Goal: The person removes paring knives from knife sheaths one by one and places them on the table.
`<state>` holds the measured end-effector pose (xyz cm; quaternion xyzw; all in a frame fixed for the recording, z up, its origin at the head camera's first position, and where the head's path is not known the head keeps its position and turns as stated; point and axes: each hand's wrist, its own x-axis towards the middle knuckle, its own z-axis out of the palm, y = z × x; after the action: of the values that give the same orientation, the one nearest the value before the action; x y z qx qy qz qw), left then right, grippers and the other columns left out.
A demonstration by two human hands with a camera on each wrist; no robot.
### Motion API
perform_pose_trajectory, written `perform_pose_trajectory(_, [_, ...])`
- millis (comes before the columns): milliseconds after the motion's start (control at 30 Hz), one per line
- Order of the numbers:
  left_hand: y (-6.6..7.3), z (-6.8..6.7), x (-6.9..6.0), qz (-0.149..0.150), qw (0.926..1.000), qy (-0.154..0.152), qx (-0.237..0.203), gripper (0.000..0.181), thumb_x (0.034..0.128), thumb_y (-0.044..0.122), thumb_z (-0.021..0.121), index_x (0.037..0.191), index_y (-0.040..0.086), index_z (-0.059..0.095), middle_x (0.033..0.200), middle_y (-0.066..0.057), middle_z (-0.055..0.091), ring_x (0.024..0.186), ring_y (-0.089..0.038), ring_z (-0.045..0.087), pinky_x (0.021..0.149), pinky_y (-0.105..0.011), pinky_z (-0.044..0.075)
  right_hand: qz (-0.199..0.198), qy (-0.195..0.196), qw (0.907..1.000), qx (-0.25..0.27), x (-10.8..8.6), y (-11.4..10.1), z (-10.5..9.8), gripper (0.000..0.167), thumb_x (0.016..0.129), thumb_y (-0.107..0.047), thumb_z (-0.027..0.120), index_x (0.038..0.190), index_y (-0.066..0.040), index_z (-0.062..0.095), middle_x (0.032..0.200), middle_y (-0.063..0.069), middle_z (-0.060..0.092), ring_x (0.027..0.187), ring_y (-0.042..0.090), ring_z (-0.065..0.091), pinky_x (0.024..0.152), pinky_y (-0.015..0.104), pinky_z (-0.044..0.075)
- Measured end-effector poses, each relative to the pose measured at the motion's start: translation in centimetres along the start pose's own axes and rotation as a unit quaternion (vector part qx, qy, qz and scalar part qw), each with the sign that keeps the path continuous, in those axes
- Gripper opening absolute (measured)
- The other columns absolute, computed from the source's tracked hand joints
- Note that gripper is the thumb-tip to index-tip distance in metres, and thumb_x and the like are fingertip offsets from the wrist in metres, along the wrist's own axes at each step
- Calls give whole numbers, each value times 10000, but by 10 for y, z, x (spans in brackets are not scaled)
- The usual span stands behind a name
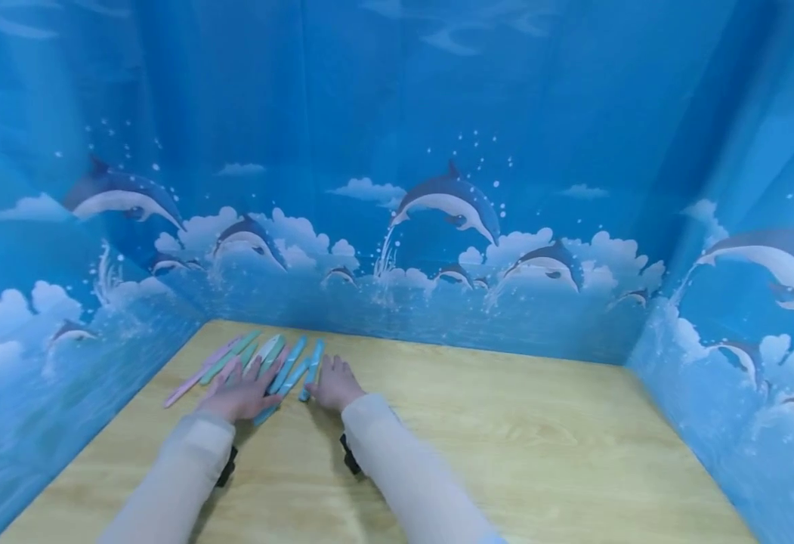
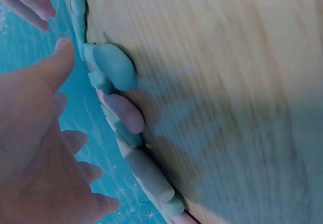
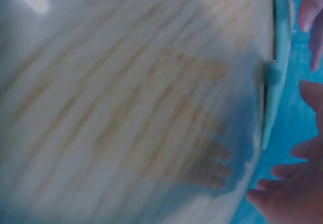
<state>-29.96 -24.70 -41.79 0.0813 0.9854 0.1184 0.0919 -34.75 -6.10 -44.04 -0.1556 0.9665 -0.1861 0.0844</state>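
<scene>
Currently, the left hand [image 1: 242, 394] spreads its fingers, loose and grasping nothing, over a fan of slim, round-ended, plastic-looking sticks [image 1: 230, 357] in pastel pink, mint green and light blue. One long, pale-pink stick [image 1: 193, 381] lies outside that hand's outer fingers. At the fan's other edge, a narrow, glossy light-blue stick [image 1: 312, 369] lies between the two thumbs, just beside the right hand [image 1: 337, 384], whose fingers extend unclenched; whether its thumb touches the stick cannot be told. All rest on the pale wood-grain table [image 1: 505, 438].
</scene>
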Motion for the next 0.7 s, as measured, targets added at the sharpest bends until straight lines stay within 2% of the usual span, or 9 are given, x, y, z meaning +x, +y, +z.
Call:
perform_pose_trajectory(167, [-4, 6, -1, 32, 10000, -45, 17, 745, 1000, 441, 473, 1554, 97, 112, 1557, -331, 81, 1381, -604, 25, 1069, -758, 60, 141, 104, 9995, -248, 12, -6, 14, 692, 971, -484, 513, 1498, -80, 318, 1525, 133, 368, 1433, 265, 316, 1183, 330, 267])
perform_pose_trajectory(400, [-4, 2, -2, 148, 9999, 65, 15, 729, 995, 423, 490, 1538, 54, 171, 1541, -357, 94, 1359, -633, 40, 1050, -775, 69, 289, 216, 9959, -826, 21, -19, 16, 715, 922, -572, 545, 1408, -54, 464, 1454, 65, 481, 1377, 202, 405, 1158, 265, 296])
perform_pose_trajectory(467, [-3, 1, -3, 169, 9998, 92, 46, 729, 995, 427, 488, 1538, 59, 171, 1542, -353, 100, 1359, -633, 43, 1057, -770, 64, 307, 315, 9940, -1006, 22, -22, 15, 613, 922, -516, 585, 1326, -57, 550, 1414, 63, 513, 1329, 195, 448, 1115, 264, 359])
perform_pose_trajectory(567, [-2, 1, -1, 238, 9997, 54, 18, 745, 994, 418, 495, 1544, 71, 132, 1544, -351, 91, 1359, -635, 20, 1067, -761, 40, 317, 454, 9929, -1050, 22, -22, 13, 378, 891, -320, 671, 1165, -60, 653, 1280, 78, 573, 1171, 195, 529, 984, 269, 466])
perform_pose_trajectory(633, [-1, 1, 0, 281, 9996, -4, -36, 768, 993, 408, 503, 1549, 78, 88, 1543, -355, 79, 1356, -639, -2, 1073, -754, 26, 293, 483, 9926, -1071, 21, -22, 11, 262, 866, -206, 685, 1083, -61, 688, 1234, 84, 593, 1141, 198, 538, 963, 270, 475])
perform_pose_trajectory(700, [1, 2, 1, 297, 9995, -79, -120, 787, 991, 395, 514, 1551, 81, 59, 1545, -354, 65, 1357, -637, -26, 1076, -750, 18, 275, 424, 9914, -1207, 18, -20, 8, 217, 858, -144, 674, 1055, -56, 700, 1183, 82, 615, 1116, 199, 545, 961, 270, 466])
